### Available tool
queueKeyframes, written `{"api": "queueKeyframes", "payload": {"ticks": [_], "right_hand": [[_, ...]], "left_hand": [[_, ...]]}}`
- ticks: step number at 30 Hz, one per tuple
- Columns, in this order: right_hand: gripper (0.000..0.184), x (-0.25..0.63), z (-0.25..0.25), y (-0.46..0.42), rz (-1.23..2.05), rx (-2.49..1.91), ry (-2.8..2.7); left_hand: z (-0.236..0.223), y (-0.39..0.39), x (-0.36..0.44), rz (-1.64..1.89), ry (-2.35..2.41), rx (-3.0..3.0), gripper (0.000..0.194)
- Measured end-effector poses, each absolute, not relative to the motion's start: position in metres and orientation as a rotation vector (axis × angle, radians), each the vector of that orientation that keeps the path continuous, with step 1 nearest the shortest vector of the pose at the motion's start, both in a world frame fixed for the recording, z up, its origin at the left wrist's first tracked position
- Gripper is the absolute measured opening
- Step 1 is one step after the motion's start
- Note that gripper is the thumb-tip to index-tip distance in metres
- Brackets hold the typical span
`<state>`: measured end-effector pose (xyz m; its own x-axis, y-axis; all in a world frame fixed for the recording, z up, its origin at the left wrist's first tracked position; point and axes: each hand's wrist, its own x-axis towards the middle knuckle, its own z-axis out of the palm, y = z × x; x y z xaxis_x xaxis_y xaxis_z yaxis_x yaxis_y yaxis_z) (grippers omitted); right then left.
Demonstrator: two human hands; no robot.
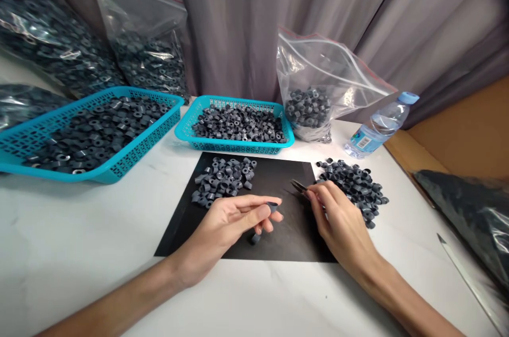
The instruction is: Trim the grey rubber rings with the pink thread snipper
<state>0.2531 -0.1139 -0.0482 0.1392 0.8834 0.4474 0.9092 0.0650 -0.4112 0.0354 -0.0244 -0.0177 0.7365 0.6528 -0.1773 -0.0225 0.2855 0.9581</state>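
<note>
The left hand (228,220) is pinching a dark-grey plastic-looking tube (272,207), likely light and stiff, best held by its sides; the right hand (338,209) is clasping slim metal tweezers (299,187).

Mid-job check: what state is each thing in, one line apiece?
Left hand: pinching one grey piece
Right hand: closed around pointed tool
Pointed tool: held, tips seemingly parted
Black mat: flat, bearing grey pieces
Middle basket: upright, loaded with grey pieces
Left basket: upright, loaded with grey pieces
Right bag: upright, partly filled, closure unclear
Bottle: capped, partly filled
</note>
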Motion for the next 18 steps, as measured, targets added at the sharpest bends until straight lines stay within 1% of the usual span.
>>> {"api": "queueKeyframes", "payload": {"ticks": [3,7,9,14,18], "right_hand": [[0.014,0.241,-0.033,-0.123,0.202,-1.587,-1.616],[0.014,0.231,-0.019,-0.131,0.412,-1.513,-1.600],[0.017,0.231,-0.019,-0.131,0.424,-1.507,-1.643],[0.031,0.238,-0.030,-0.126,0.323,-1.383,-1.753],[0.033,0.243,-0.036,-0.126,0.329,-1.297,-1.786]], "left_hand": [[-0.018,-0.024,0.035,0.495,0.610,1.211,0.025],[-0.019,-0.024,0.034,0.496,0.622,1.210,0.027],[-0.019,-0.023,0.034,0.494,0.630,1.218,0.028],[-0.019,-0.023,0.032,0.482,0.639,1.242,0.031],[-0.019,-0.023,0.032,0.487,0.621,1.229,0.030]]}}
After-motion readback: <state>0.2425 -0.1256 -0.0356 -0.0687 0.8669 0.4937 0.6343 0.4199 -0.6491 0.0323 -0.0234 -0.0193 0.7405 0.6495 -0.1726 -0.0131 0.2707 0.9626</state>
